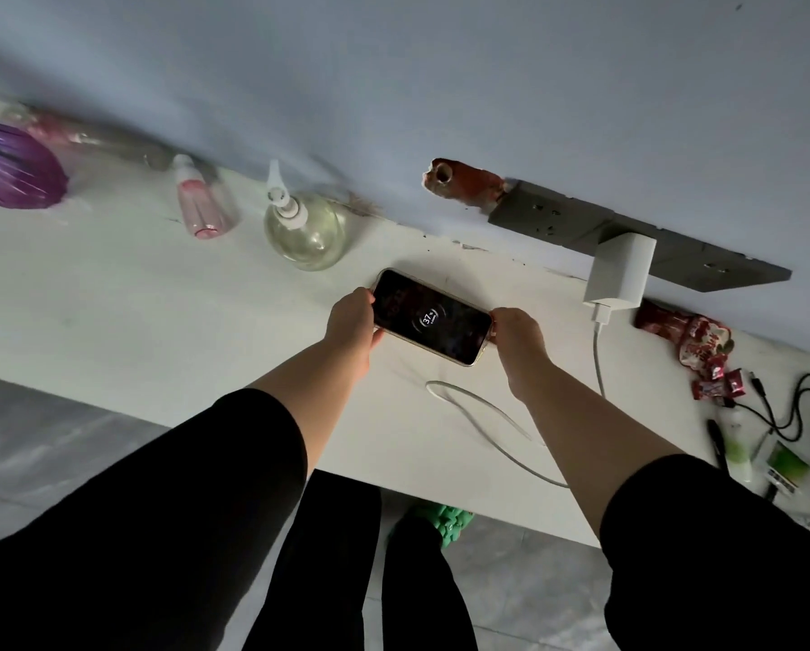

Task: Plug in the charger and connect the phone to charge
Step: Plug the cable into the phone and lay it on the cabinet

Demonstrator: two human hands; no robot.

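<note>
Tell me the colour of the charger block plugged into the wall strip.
White, like its cable; the charger block shows clearly in the head view.

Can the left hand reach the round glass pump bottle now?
Probably not at once: the left hand holds one end of the phone. Once it lets go, the table towards the pump bottle is bare.

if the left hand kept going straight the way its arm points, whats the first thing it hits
The left hand already grips the phone at its left end. Pushing on up and right, beyond the phone, it would likely reach the wall near the grey socket strip; depth is unclear.
</note>
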